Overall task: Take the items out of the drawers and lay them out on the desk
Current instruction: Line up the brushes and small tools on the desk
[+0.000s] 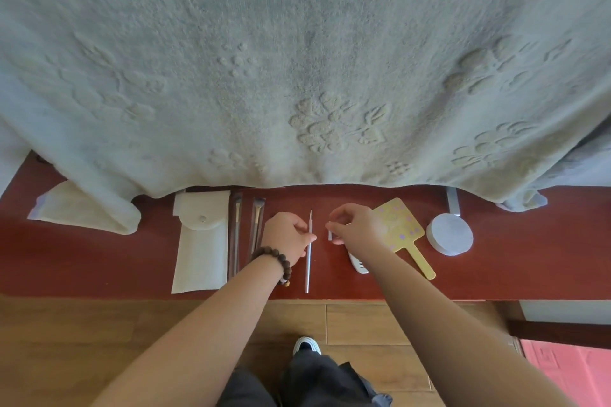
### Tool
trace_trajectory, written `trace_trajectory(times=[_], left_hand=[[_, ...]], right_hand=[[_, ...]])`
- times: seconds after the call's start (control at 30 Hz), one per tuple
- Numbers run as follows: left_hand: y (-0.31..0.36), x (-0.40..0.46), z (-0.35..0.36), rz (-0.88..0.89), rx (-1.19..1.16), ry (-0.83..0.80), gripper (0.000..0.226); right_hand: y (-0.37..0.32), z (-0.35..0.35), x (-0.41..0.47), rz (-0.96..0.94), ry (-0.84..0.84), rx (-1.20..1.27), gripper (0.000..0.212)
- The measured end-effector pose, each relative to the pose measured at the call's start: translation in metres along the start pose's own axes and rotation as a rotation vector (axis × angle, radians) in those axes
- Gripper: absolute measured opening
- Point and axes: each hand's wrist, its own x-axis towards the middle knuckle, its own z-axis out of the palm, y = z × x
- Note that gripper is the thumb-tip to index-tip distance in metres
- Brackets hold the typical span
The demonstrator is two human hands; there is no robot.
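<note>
Red desk (99,261): both hands pinch at metal pick (308,258).

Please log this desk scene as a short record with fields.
surface: dark red wooden desk, pale green blanket hanging behind
left hand: fingers on thin silver metal stick
right hand: pinching small silver piece
laid out: white snap pouch, two packaged makeup brushes, white comb, yellow hand mirror, round white pad

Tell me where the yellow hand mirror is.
The yellow hand mirror lies on the red desk, right of centre, between the right hand and the round white pad.
</note>
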Motion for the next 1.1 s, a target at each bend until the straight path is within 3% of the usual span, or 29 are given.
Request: trace_trajectory(times=[0.33,0.67,1.1], left_hand=[[0.01,0.003,0.02,0.035,0.302,0.112,0.018],[0.007,0.008,0.024,0.068,0.412,0.135,0.021],[-0.005,-0.028,-0.012,0.278,0.183,0.171,0.028]], right_hand=[[0.007,0.022,0.006,-0.075,0.038,-0.313,0.005],[0.007,0.026,0.011,-0.037,0.02,-0.317,0.01],[0.003,-0.005,-0.03,-0.132,0.121,-0.224,0.014]])
